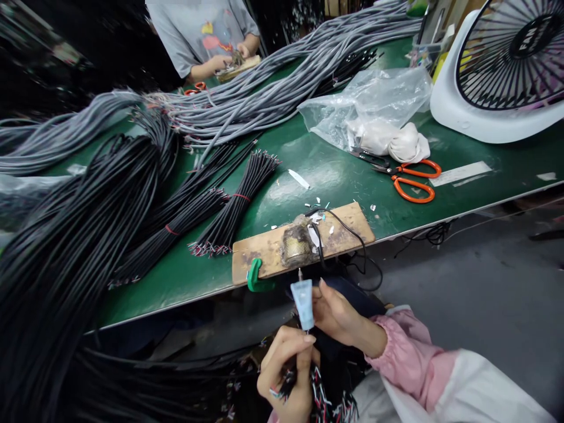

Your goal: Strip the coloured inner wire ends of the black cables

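My left hand (286, 373) is closed around black cables (288, 382) with stripped, coloured wire ends, low in the view. Its thumb and forefinger pinch together just below a light-blue tapered tube (303, 305). The tube has a thin metal tip pointing up. Behind and to the right of it, my right hand (337, 311) curls its fingers against the tube; part of that grip is hidden. Straight ahead, a wooden board (264, 244) lies at the table edge, carrying a crusted brownish block (296, 245). More loose wire ends (324, 393) hang beside my left hand.
A green clamp (255, 279) grips the board's edge. Black cable bundles (127, 176) spill over the left side; grey cables (247, 88) cross the table. Orange-handled scissors (414, 179), a plastic bag (370, 100) and a fan (493, 64) are to the right. A co-worker (207, 35) sits opposite.
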`<state>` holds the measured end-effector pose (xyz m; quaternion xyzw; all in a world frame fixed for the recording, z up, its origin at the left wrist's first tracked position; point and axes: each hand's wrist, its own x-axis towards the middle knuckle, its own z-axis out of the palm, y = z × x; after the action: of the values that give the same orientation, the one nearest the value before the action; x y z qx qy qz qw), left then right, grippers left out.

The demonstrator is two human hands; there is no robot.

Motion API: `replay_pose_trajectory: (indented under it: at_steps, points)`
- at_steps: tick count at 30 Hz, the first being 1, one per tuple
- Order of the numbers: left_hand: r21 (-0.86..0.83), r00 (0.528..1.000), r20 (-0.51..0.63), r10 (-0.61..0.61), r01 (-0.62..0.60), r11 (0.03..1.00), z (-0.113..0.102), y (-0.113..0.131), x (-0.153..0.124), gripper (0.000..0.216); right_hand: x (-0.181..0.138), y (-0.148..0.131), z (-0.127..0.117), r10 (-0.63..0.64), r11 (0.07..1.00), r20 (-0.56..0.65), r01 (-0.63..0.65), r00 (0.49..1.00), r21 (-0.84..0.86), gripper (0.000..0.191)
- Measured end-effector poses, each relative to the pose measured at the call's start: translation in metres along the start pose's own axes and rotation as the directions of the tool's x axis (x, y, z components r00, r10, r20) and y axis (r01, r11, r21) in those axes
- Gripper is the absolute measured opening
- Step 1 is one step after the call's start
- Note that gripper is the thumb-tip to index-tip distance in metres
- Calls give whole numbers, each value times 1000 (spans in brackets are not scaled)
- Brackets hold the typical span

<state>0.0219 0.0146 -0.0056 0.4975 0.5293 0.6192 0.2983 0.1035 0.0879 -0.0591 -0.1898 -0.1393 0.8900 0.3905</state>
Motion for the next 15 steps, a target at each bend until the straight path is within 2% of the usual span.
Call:
replay_pose_trajectory:
  at_steps: [6, 10, 13, 15]
  points:
    - [-9, 999, 44, -12, 12, 1000, -8, -1, -6, 23, -25, 1, -17, -53, 970, 17, 56, 998, -237, 45]
    - [-27, 996, 54, -66, 68, 997, -13, -4, -15, 20, -38, -6, -14, -67, 922, 91, 96, 994, -374, 39]
    - [-67, 988, 22, -155, 156, 985, -15, -7, -25, 14, -44, -13, -6, -31, 903, 154, 94, 988, -419, 38]
    - [-115, 961, -26, -276, 271, 956, -14, -7, -32, 7, -47, -15, -3, -14, 900, 183, 92, 983, -425, 38]
